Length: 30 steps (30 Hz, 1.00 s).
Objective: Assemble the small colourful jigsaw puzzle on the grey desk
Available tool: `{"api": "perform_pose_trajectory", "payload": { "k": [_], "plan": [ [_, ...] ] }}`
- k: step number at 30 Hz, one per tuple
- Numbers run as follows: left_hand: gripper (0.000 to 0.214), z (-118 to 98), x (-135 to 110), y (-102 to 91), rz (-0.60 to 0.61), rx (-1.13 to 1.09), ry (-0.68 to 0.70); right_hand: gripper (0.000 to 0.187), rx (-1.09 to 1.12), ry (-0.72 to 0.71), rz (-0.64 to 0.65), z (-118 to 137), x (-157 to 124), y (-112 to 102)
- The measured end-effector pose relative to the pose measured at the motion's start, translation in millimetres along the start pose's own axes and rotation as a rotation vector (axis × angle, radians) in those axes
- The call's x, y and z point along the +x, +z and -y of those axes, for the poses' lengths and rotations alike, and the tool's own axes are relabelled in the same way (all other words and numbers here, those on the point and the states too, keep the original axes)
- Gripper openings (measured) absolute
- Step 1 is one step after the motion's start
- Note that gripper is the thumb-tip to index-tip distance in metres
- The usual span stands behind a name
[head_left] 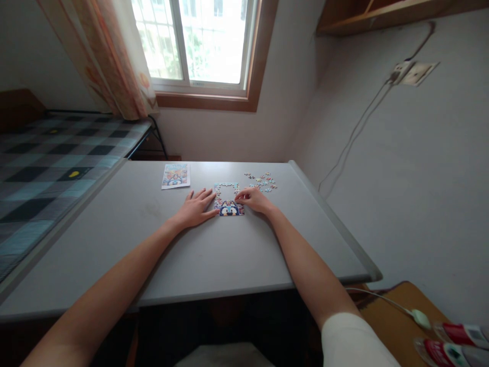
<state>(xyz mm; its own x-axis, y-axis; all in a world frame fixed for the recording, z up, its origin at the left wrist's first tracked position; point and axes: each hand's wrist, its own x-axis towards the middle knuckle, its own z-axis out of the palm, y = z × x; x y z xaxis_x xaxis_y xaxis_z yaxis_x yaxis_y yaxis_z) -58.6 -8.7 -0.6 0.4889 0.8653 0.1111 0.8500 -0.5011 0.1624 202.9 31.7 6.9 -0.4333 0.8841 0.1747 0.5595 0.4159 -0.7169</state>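
A partly assembled jigsaw puzzle (229, 210) lies flat on the table, its border joined around a gap and a dark blue cartoon face along the near side. My left hand (196, 208) rests flat with fingers spread, its fingertips touching the puzzle's left edge. Over the right side of the puzzle, my right hand (252, 199) has its thumb and fingers pinched together; whatever is between them is too small to make out. Loose jigsaw pieces (263, 181) are scattered just beyond my right hand. To the left, a printed picture sheet (176, 176) shows a similar design.
The grey table (214, 260) stands below a window (212, 41). A bed with a checked cover (76, 148) is at the left. Along the right wall hangs a cable (349, 137) from a socket. Bottles (446, 351) lie on a wooden surface (397, 300) at lower right.
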Motion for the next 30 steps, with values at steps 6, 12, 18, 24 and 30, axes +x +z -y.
{"api": "perform_pose_trajectory", "payload": {
  "k": [6, 12, 18, 24, 30],
  "plan": [
    [0.071, -1, 0, -1.7, 0.007, 0.000, -0.003, 0.010, -0.006, -0.021, 0.002, -2, 1, 3],
    [0.071, -1, -1, -0.6, -0.005, 0.002, 0.001, 0.010, 0.010, -0.041, -0.030, -2, 1, 5],
    [0.071, 0, 0, 0.3, 0.000, -0.005, 0.000, 0.009, -0.007, -0.052, -0.023, 5, 1, 10],
    [0.071, 0, 0, 0.9, -0.003, -0.006, -0.001, 0.008, -0.037, -0.034, -0.027, 11, 1, 10],
    [0.071, -1, -1, -0.5, 0.001, -0.010, -0.006, 0.007, -0.082, -0.017, -0.044, 12, 1, 12]
  ]
}}
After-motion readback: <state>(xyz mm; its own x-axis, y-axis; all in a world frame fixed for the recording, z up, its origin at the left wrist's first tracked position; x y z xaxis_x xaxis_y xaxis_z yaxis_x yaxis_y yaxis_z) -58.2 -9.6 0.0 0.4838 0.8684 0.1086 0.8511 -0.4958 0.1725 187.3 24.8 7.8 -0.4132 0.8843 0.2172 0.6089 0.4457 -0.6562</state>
